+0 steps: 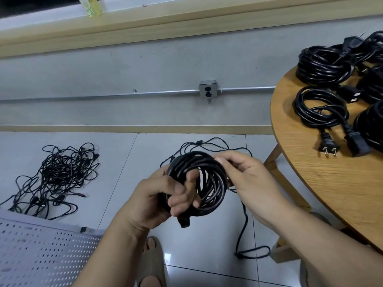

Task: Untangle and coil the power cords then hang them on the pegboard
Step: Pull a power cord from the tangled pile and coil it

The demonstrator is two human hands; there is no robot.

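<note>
Holding a coiled power cord (214,183) above the floor (132,158).
My left hand (153,195) gripped it; my right hand (250,177) pinched its far loops.

Both forearms are bare, the left one coming in from about 7 o'clock and the right from 4 o'clock. The left grip (163,195) has its fingers curled through the coiled cord (211,183), holding it tight. The right grip (248,179) sits at its 3 o'clock, thumb and fingertips pinching the coil's top edge.
</note>
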